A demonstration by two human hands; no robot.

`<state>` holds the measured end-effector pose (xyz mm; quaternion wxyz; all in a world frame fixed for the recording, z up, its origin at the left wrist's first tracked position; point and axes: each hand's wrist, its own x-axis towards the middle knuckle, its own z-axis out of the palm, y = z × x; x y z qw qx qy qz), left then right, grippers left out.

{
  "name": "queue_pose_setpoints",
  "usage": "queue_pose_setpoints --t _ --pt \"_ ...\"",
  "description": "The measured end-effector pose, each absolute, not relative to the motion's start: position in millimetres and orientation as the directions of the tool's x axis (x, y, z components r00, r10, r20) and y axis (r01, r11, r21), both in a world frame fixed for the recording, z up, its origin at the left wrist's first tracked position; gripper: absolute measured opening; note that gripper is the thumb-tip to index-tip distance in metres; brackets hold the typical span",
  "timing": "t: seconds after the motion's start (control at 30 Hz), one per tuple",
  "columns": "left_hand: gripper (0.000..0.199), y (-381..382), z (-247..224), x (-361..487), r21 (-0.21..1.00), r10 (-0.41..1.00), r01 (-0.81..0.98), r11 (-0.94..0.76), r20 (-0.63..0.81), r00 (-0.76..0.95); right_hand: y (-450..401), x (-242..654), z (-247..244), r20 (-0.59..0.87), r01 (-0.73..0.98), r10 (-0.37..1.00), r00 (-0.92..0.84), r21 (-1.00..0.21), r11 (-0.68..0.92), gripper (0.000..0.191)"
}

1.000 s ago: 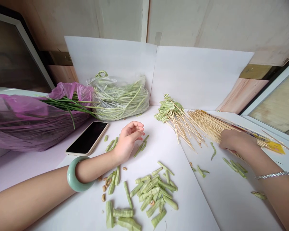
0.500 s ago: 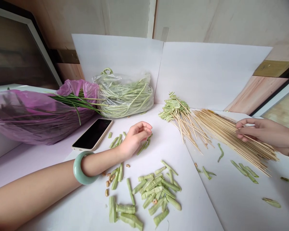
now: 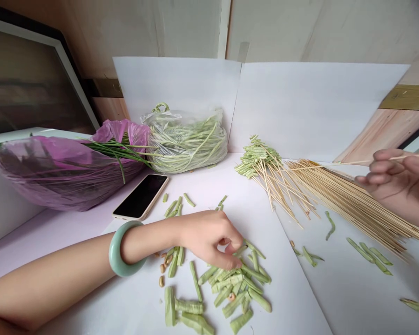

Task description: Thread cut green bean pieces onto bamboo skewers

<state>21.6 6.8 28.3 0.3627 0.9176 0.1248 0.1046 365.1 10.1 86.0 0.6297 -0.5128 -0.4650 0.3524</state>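
My left hand [image 3: 212, 237], with a pale green bangle [image 3: 117, 249] on the wrist, reaches down to a pile of cut green bean pieces [image 3: 237, 284]. Its fingers are curled and the thumb and fingertips come together at the pile's upper edge; what lies between them is hidden. At the far right, my right hand [image 3: 401, 181] is raised, holding a thin bamboo skewer [image 3: 349, 163] between its fingers. The skewer points left. Beneath it lies a bundle of loose bamboo skewers [image 3: 345, 200]. Left of the bundle, skewers threaded with bean pieces [image 3: 256, 158] are stacked.
A phone [image 3: 141, 196] lies at left. Behind it are a purple plastic bag [image 3: 70, 177] of green stalks and a clear bag [image 3: 188, 144] of long beans. Bean scraps [image 3: 370, 253] and loose brown seeds [image 3: 161, 280] dot the white surface. White boards [image 3: 317, 107] stand behind.
My left hand has moved right and down onto the bean pile. My right hand has lifted from the skewer bundle with one skewer. The view has shifted slightly.
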Motion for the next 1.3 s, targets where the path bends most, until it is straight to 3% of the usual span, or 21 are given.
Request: queue_pose_setpoints --t 0.03,0.17,0.27,0.4,0.57,0.67,0.77,0.9,1.13,1.3 --pt "0.031 6 30 22 0.668 0.281 0.167 -0.726 0.067 0.957 7 360 85 0.223 0.042 0.928 0.298 -0.974 0.221 0.010" --pt "0.036 0 39 26 0.594 0.248 0.216 -0.775 -0.030 0.968 -8 331 83 0.246 0.151 0.953 0.179 -0.964 0.221 0.033" --pt "0.034 -5 46 27 0.514 0.246 0.262 -0.817 -0.101 0.964 -19 310 82 0.263 0.169 0.960 0.094 -0.955 0.245 0.030" --pt "0.033 -8 53 25 0.476 0.231 0.235 -0.847 -0.068 0.970 -28 294 83 0.323 0.313 0.943 -0.075 -0.891 0.330 0.032" --pt "0.014 3 55 20 0.559 0.324 0.274 -0.783 -0.010 0.946 -33 283 83 0.376 0.465 0.887 -0.268 -0.755 0.461 0.032" --pt "0.005 13 50 20 0.677 0.553 0.350 -0.648 0.101 0.827 -32 274 76 0.288 0.441 0.892 -0.348 -0.789 0.427 0.027" --pt "0.005 23 43 22 0.865 0.708 0.299 -0.402 0.088 0.700 -28 265 64 0.170 0.385 0.910 -0.378 -0.865 0.322 0.031" --pt "0.006 34 34 20 0.992 0.829 0.007 -0.124 0.100 0.550 -26 261 58 0.150 0.257 0.947 -0.286 -0.939 0.226 0.047" --pt "0.006 43 23 12 0.957 0.916 -0.281 0.075 0.045 0.400 -21 277 69 0.324 0.004 0.916 0.234 -0.943 0.333 0.044" --pt "0.004 43 17 15 0.930 0.923 -0.356 0.090 0.055 0.380 -20 277 65 0.387 -0.005 0.888 0.247 -0.916 0.400 0.045"
